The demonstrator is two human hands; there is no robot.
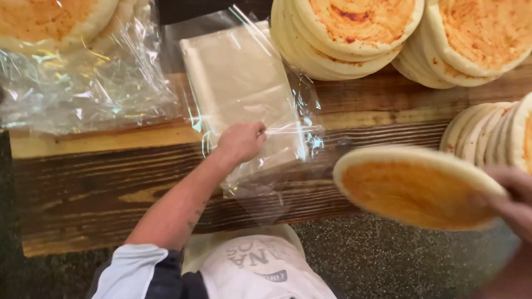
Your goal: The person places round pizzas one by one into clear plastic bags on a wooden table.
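Left hand (241, 141) curled into a loose fist over the stack of clear plastic bags (244, 88), fingertips tucked under and pinching the edge of the top bag (280, 147), knuckles toward the camera; exact finger gap hidden by the back of the hand. Top bag lifted a little at its near end, rumpled and glinting, the remainder of the stack lying flat on the wooden table (111, 182), near its middle. Right hand (512, 202) at the right edge of view, blurred, fingers wrapped round the far rim of a round flatbread (415, 188), thumb side on top; grip closed on the bread, though how tightly cannot be told through the blur. Flatbread held tilted above the table's near edge, orange-brown face up, pale rim all round, well apart from the bags. Leaning row of flatbreads (487, 130) standing on edge just behind the right hand. Two tall piles of flatbreads (354, 33) at the back right, touching each other. Crumpled clear wrapping (83, 94) at the back left with more flatbread (50, 19) lying on it. White apron (260, 268) at the bottom, dark speckled floor (377, 254) beside it.
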